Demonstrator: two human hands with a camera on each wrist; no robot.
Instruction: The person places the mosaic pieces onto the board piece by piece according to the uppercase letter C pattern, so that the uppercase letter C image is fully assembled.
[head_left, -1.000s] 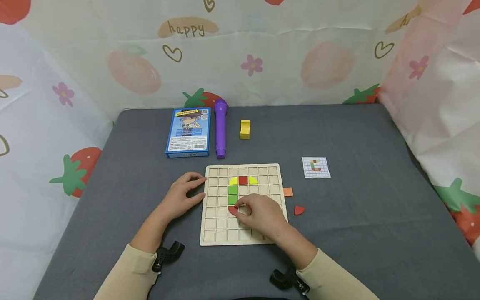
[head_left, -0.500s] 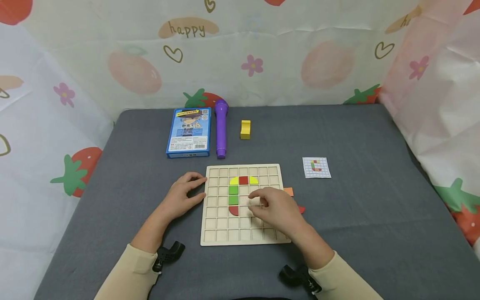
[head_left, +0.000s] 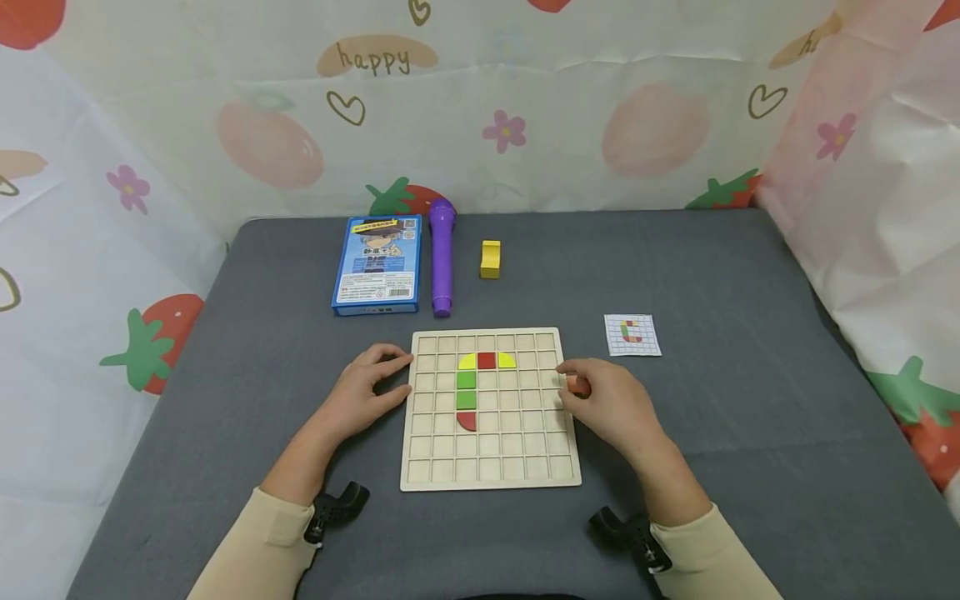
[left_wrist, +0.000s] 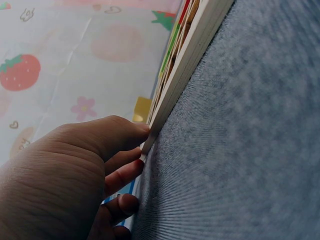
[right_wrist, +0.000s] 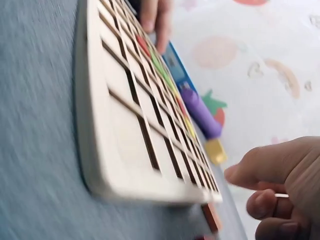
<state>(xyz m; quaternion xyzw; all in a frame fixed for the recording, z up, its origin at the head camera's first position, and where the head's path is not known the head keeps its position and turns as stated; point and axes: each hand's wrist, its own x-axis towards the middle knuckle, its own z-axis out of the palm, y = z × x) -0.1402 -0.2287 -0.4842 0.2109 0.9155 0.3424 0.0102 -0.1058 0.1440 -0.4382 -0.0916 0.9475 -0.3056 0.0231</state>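
A wooden grid board [head_left: 525, 458] lies flat on the table, holding several coloured tiles in a C-like row: yellow quarter-rounds [head_left: 506, 360], a red square [head_left: 486, 360], green squares [head_left: 466, 380] and a red quarter-round [head_left: 467, 421]. My left hand [head_left: 365, 390] touches the board's left edge with its thumb and fingertips, also seen in the left wrist view. Beside the right edge hovers my right hand [head_left: 615, 404], fingers loosely bent, nothing between thumb and fingers. An orange tile [right_wrist: 211, 217] lies just beyond that edge, partly hidden by the hand in the head view.
A printed pattern card [head_left: 633, 335] lies to the right. Behind the board are a blue box [head_left: 377, 265], a purple microphone [head_left: 442, 258] and a yellow block [head_left: 490, 259]. Printed cloth [head_left: 555, 125] hangs behind the table. A loose red piece is mostly hidden under my right hand.
My right hand has let go of the red quarter-round on the board and moved right, past the board's right edge, over the loose tiles. The left hand stays put.
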